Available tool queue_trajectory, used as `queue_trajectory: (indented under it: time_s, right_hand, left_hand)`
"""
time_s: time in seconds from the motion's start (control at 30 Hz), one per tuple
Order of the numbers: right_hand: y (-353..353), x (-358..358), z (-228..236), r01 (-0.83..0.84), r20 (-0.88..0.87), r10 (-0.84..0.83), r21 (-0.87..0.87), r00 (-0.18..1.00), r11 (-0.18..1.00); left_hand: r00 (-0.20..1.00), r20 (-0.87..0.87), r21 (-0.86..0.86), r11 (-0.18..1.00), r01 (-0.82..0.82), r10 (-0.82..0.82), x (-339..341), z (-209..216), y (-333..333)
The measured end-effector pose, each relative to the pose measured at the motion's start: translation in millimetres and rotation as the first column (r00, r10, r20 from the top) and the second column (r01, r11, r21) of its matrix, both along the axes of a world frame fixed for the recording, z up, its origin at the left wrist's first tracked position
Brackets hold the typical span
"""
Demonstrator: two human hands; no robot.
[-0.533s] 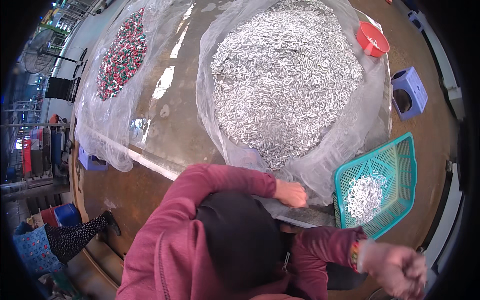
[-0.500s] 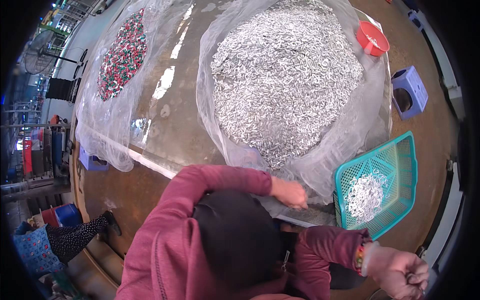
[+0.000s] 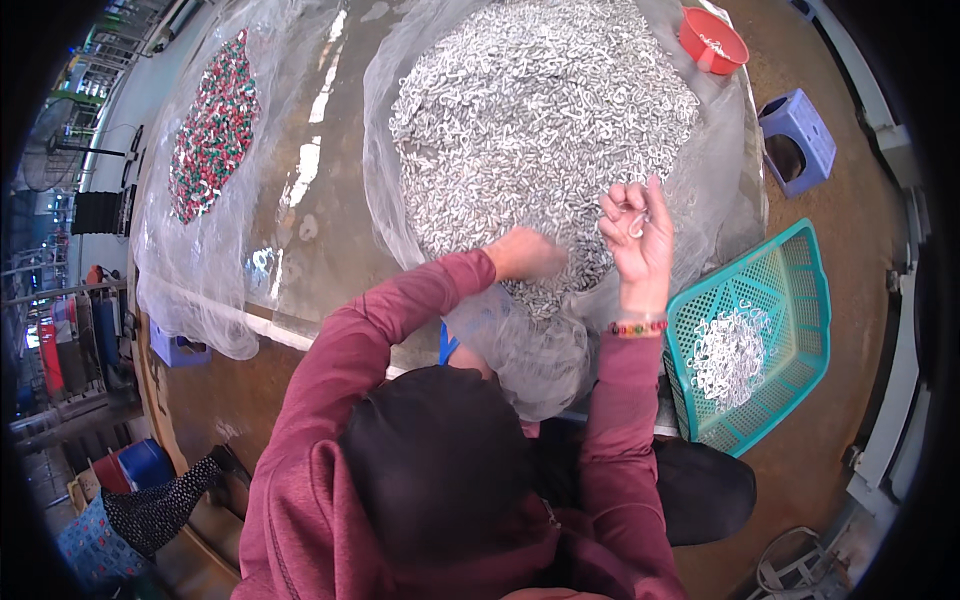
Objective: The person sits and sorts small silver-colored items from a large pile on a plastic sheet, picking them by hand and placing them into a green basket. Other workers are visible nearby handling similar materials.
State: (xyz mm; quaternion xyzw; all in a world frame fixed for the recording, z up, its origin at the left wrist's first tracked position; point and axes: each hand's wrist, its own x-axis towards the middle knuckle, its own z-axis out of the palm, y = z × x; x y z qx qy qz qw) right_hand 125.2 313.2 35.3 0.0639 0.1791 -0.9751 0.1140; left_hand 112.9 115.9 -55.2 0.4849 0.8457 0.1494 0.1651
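Over the near part of a large pile of small white hook-shaped pieces (image 3: 540, 130) are both my hands. My left hand (image 3: 528, 254) reaches down onto the pile's near edge; it is smeared by motion and its fingers are hard to make out. Palm up and to the right of it, my right hand (image 3: 640, 245) has curled fingers around a white hook-shaped piece (image 3: 637, 227), with one finger pointing up. The pile lies on a translucent plastic sheet (image 3: 545, 365), which bunches up at the table's near edge.
On the right stands a teal plastic basket (image 3: 812, 330) with more white pieces (image 3: 735, 362) inside. Beyond it are a purple stool (image 3: 805, 135) and a red bowl (image 3: 700, 50). Red, green and white pieces (image 3: 212, 140) lie at far left. A co-worker's leg (image 3: 165, 510) shows lower left.
My right hand has come from the lower right, beyond the basket, up and left to the pile. My left hand has gone from the table's near edge onto the pile. The view has shifted slightly.
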Motion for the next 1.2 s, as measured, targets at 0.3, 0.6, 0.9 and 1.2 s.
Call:
queue_trajectory:
  time_s: [0.3,0.6,0.9,1.2]
  right_hand:
    - [4,-31,-114,0.021,0.090,0.123,0.718,0.988,-0.696]
    - [-31,-23,-120,0.141,0.245,0.416,0.694,0.876,-0.706]
    - [-66,-2,-87,0.204,-0.141,0.333,0.965,0.932,-0.163]
    - [7,-18,-62,-0.301,0.297,0.070,0.876,0.952,0.378]
  left_hand:
    - [0.894,-0.119,0.038,0.902,-0.430,0.432,-120,-15,-52]
    - [0.801,0.343,-0.006,0.854,-0.521,0.491,-129,-17,-116]
    - [0.932,0.191,0.076,0.942,-0.327,0.309,-96,27,-79]
    - [0.861,-0.142,-0.421,0.757,-0.500,0.489,-120,27,-26]
